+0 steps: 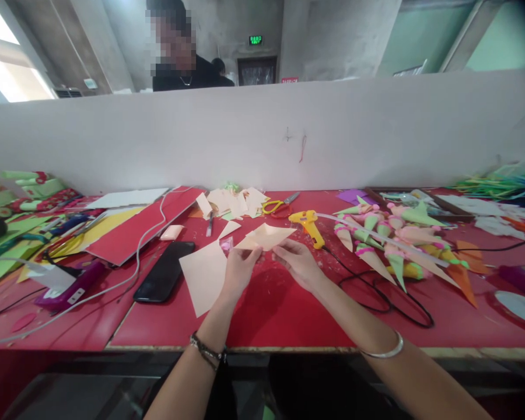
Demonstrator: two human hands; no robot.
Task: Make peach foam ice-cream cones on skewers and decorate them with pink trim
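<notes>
Left hand [240, 269] and right hand [299, 263] pinch a folded cream paper sheet [268, 236] in closed fingertips, seemingly mid-folding, which would next need careful creasing.

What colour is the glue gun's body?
Yellow; the glue gun shows best in the head view.

Window [11, 76] at upper left blown white on my feed. Exit sign [255, 40] glows green. Red table [289, 321] evenly lit, soft shadow beneath left hand [241, 265] and right hand [300, 265]; murk under its front edge. I see side edges stretched, soft; upper right corner blackened. Pixel blocks mask a person's head [171, 35].
</notes>
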